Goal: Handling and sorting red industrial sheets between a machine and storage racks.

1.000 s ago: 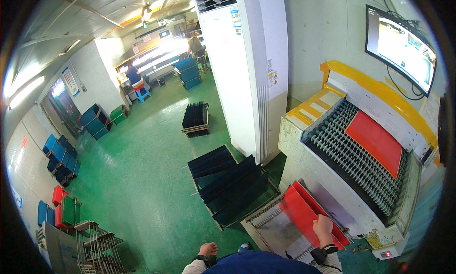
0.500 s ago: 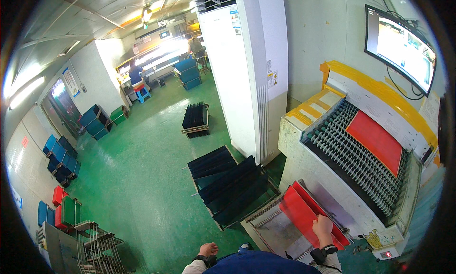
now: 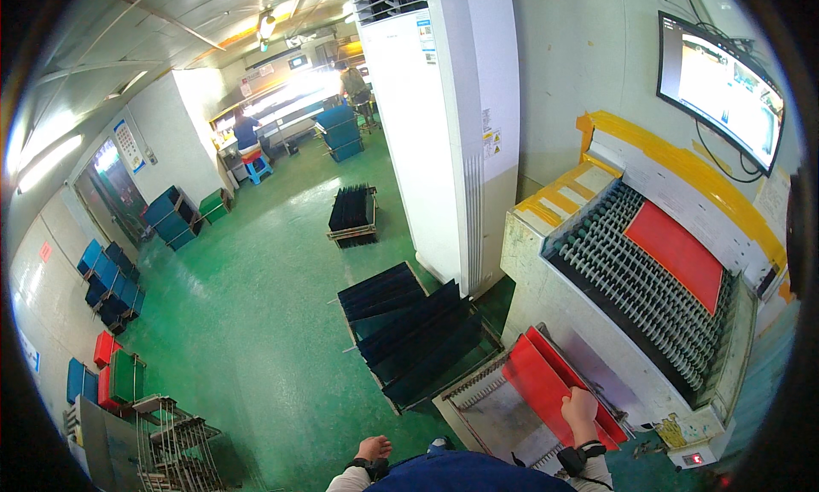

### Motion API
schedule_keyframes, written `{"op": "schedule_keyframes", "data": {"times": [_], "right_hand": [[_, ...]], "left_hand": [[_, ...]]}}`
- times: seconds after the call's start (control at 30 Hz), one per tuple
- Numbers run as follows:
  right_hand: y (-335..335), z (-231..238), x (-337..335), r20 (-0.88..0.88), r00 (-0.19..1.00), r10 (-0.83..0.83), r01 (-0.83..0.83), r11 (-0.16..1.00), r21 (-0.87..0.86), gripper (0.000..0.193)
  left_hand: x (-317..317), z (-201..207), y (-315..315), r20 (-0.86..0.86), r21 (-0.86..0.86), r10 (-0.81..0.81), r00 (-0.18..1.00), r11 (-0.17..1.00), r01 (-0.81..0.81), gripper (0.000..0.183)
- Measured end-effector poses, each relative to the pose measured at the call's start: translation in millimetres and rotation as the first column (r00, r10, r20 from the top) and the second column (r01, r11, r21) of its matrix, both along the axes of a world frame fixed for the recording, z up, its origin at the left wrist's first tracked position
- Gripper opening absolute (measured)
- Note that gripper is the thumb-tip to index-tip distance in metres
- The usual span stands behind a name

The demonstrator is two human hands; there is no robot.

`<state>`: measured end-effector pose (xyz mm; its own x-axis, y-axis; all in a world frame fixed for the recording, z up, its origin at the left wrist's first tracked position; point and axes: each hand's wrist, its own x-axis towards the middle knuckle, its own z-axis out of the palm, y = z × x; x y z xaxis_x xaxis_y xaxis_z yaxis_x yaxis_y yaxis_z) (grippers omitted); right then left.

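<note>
My right hand point(image 3: 582, 412) rests on the near end of the red sheets point(image 3: 546, 379) stacked in a slanted metal rack point(image 3: 486, 407) at the front of the machine; its fingers curl over a sheet's edge. Another red sheet point(image 3: 676, 251) lies on the roller bed point(image 3: 633, 287) of the machine. My left hand point(image 3: 373, 448) hangs low at the bottom edge, fingers apart, holding nothing, over the green floor.
Dark panels point(image 3: 409, 330) stand in a floor rack left of the machine, with another stack point(image 3: 352, 211) farther off. A tall white cabinet unit point(image 3: 448, 125) rises behind. A monitor point(image 3: 721, 87) hangs on the wall. Wire racks point(image 3: 175, 445) and blue crates point(image 3: 111, 279) line the left. People work far back.
</note>
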<state>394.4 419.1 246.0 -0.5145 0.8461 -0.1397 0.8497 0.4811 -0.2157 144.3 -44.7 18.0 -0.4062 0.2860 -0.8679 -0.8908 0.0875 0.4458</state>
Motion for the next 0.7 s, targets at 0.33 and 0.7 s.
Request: {"op": "schedule_keyframes", "data": {"times": [0.33, 0.7], "right_hand": [[-1.5, -0.5, 0.1, -0.009, 1.000, 0.000, 0.000, 1.000, 0.004, 0.019], [-2.4, 4.1, -1.6, 0.002, 1.000, 0.009, -0.009, 1.000, -0.022, 0.020]], "left_hand": [[0.4, -5.2, -3.9, 0.007, 0.033, 0.023, 1.000, 0.999, -0.023, 0.023], [2.4, 0.9, -0.8, -0.042, -0.037, -0.006, 0.999, 0.999, 0.004, 0.022]]}}
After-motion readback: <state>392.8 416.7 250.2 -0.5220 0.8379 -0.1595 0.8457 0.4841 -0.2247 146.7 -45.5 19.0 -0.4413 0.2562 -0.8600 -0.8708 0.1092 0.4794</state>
